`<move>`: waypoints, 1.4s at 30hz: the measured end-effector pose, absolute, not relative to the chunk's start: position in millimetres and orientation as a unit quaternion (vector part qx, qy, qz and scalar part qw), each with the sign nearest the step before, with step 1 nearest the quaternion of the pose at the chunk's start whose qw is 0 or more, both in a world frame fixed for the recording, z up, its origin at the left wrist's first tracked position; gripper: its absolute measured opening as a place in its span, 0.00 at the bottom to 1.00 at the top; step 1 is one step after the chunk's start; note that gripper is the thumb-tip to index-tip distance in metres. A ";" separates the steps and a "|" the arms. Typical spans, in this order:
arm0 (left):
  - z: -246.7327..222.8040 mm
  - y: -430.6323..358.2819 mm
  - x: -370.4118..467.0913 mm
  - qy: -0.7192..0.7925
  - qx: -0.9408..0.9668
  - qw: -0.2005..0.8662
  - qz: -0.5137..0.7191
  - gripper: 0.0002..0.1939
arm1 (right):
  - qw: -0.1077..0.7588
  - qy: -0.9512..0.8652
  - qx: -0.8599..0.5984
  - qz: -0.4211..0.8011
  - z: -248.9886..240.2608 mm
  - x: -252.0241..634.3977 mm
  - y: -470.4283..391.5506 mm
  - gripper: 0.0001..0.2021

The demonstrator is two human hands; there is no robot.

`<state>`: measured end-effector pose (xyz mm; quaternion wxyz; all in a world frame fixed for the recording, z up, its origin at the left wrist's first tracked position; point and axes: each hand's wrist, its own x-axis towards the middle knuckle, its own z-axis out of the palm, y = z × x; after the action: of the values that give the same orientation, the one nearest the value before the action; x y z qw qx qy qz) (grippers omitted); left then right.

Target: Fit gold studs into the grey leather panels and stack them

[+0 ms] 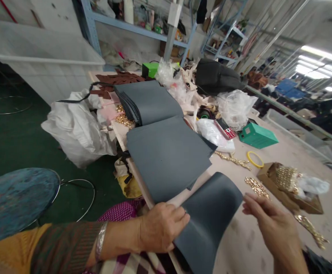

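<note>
A dark grey-blue sheet (208, 220) curves upward near the table's front edge. My left hand (164, 226), wearing a silver bracelet, has its fingers closed on the sheet's left side. Beside the sheet's upper right corner is my right hand (268, 219), its thumb and fingers pinched together; whether they hold the corner is too small to tell. Beyond my left hand lies a flat stack of similar sheets (170, 154), and behind that a second, folded-over stack (157, 101).
Gold chains (257, 187) and a cardboard box (311, 203) lie right on the table (242, 243). A yellow ring (255, 159), green box (258, 136), red calculator (225, 129) and plastic bags are farther back. A blue stool (20, 198) stands left, near a white bin (46, 57).
</note>
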<state>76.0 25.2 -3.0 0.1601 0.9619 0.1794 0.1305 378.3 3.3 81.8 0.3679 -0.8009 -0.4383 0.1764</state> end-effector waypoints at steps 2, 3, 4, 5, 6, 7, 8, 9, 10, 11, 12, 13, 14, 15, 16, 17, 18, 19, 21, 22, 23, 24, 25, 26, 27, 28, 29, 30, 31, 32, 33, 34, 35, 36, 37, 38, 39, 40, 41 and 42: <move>-5.1 26.0 76.4 0.173 0.964 0.145 0.138 0.30 | 0.329 -0.493 -0.758 0.272 73.3 333.1 -9.1 0.23; -5.6 26.4 76.5 0.171 0.965 0.138 0.141 0.29 | 0.293 -0.517 -0.742 0.309 67.9 313.1 -12.4 0.22; -6.1 26.8 76.6 0.169 0.966 0.130 0.145 0.27 | 0.254 -0.540 -0.729 0.335 62.6 296.0 -13.7 0.20; -6.6 27.2 76.6 0.167 0.967 0.121 0.152 0.26 | 0.217 -0.563 -0.717 0.349 58.1 282.5 -13.5 0.18; -7.2 27.4 76.7 0.164 0.967 0.111 0.160 0.24 | 0.184 -0.584 -0.707 0.354 54.8 272.4 -12.1 0.17; -8.0 27.5 76.7 0.161 0.967 0.101 0.170 0.22 | 0.156 -0.604 -0.698 0.351 53.1 265.3 -9.9 0.15; -9.1 27.5 76.8 0.158 0.966 0.093 0.179 0.20 | 0.136 -0.622 -0.691 0.343 52.9 260.7 -7.4 0.15; -10.2 27.3 77.0 0.157 0.965 0.087 0.189 0.18 | 0.121 -0.636 -0.685 0.335 54.0 257.7 -4.7 0.14; -11.5 27.1 77.2 0.157 0.964 0.083 0.198 0.17 | 0.109 -0.645 -0.682 0.328 56.0 255.8 -2.2 0.14; -12.6 26.9 77.5 0.157 0.963 0.081 0.203 0.17 | 0.098 -0.648 -0.683 0.323 58.5 254.5 0.0 0.13; -13.6 26.7 77.9 0.159 0.962 0.081 0.206 0.16 | 0.087 -0.647 -0.685 0.322 61.0 253.3 2.0 0.13; -14.4 26.6 78.2 0.160 0.961 0.082 0.208 0.16 | 0.077 -0.643 -0.690 0.323 63.2 252.2 3.7 0.13; -15.1 26.6 78.4 0.160 0.961 0.083 0.211 0.16 | 0.067 -0.636 -0.697 0.325 64.8 251.1 5.2 0.12; -15.5 26.6 78.5 0.160 0.960 0.084 0.214 0.15 | 0.059 -0.628 -0.704 0.327 65.7 250.1 6.5 0.12; -15.7 26.7 78.5 0.160 0.959 0.086 0.217 0.15 | 0.054 -0.620 -0.710 0.329 65.9 249.3 7.8 0.12; -15.7 26.7 78.3 0.160 0.958 0.089 0.219 0.15 | 0.051 -0.613 -0.715 0.332 65.5 248.9 9.0 0.11; -15.5 26.8 78.1 0.159 0.958 0.092 0.220 0.16 | 0.050 -0.606 -0.719 0.337 64.6 248.8 10.2 0.11; -15.1 26.7 77.7 0.160 0.958 0.096 0.219 0.16 | 0.049 -0.598 -0.722 0.344 63.3 249.2 11.4 0.10; -14.0 26.2 76.9 0.158 0.959 0.103 0.213 0.18 | 0.045 -0.583 -0.725 0.363 60.4 250.7 14.1 0.09; -13.4 25.8 76.6 0.157 0.959 0.106 0.209 0.18 | 0.043 -0.575 -0.727 0.373 59.1 251.6 15.6 0.09; -12.9 25.4 76.3 0.156 0.961 0.107 0.204 0.18 | 0.041 -0.565 -0.729 0.383 58.0 252.5 17.2 0.08; -12.5 25.1 76.1 0.154 0.961 0.110 0.200 0.18 | 0.039 -0.556 -0.731 0.393 57.3 253.3 19.0 0.07; -12.4 25.0 75.9 0.151 0.962 0.112 0.198 0.17 | 0.036 -0.548 -0.734 0.400 57.0 253.8 21.1 0.07; -12.4 25.1 75.8 0.147 0.962 0.115 0.197 0.17 | 0.032 -0.540 -0.737 0.404 57.1 254.0 23.5 0.06; -12.7 25.4 75.7 0.146 0.962 0.118 0.196 0.17 | 0.027 -0.536 -0.740 0.405 57.5 254.0 26.2 0.05; -12.9 26.0 75.6 0.145 0.963 0.122 0.194 0.18 | 0.019 -0.535 -0.742 0.405 58.4 253.5 29.1 0.04; -12.9 26.8 75.5 0.144 0.963 0.125 0.189 0.18 | 0.011 -0.533 -0.744 0.403 59.6 252.7 32.0 0.04; -12.5 27.5 75.3 0.144 0.964 0.129 0.180 0.19 | 0.004 -0.532 -0.746 0.401 61.1 251.4 34.6 0.03; -11.5 28.0 75.2 0.145 0.965 0.136 0.172 0.20 | -0.001 -0.530 -0.749 0.397 63.0 249.6 36.5 0.04; -9.8 27.9 74.9 0.146 0.964 0.148 0.165 0.20 | -0.003 -0.529 -0.753 0.391 65.0 247.2 37.5 0.04; -7.7 27.0 74.4 0.150 0.962 0.164 0.160 0.20 | -0.001 -0.529 -0.758 0.382 67.3 244.2 37.3 0.04; -5.6 25.4 73.6 0.157 0.957 0.184 0.158 0.21 | 0.004 -0.529 -0.763 0.370 69.5 240.8 36.0 0.04; -4.3 23.1 72.6 0.168 0.952 0.203 0.158 0.22 | 0.014 -0.531 -0.768 0.359 71.4 237.6 33.7 0.04; -4.7 20.7 71.3 0.181 0.945 0.220 0.160 0.24 | 0.025 -0.532 -0.772 0.348 72.8 235.2 30.9 0.03; -7.6 18.7 70.1 0.196 0.939 0.227 0.168 0.28 | 0.036 -0.530 -0.776 0.340 73.7 234.2 27.7 0.03; -13.4 17.6 69.3 0.210 0.934 0.225 0.182 0.31 | 0.049 -0.529 -0.781 0.329 74.2 235.0 24.3 0.04; -21.9 17.8 69.1 0.225 0.927 0.212 0.210 0.34 | 0.066 -0.529 -0.788 0.309 74.7 237.7 20.4 0.05; -32.3 19.3 69.8 0.231 0.922 0.201 0.239 0.36 | 0.090 -0.535 -0.796 0.270 75.7 242.0 15.5 0.06; -43.5 21.8 71.0 0.226 0.918 0.193 0.263 0.37 | 0.116 -0.539 -0.805 0.218 77.4 247.2 9.1 0.07; -54.6 24.8 72.5 0.234 0.908 0.189 0.292 0.37 | 0.143 -0.539 -0.815 0.159 79.7 252.6 1.0 0.09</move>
<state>72.5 24.8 -54.6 0.1893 0.9079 0.2337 0.2920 252.6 1.0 79.7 0.1428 -0.8148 -0.5388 0.1593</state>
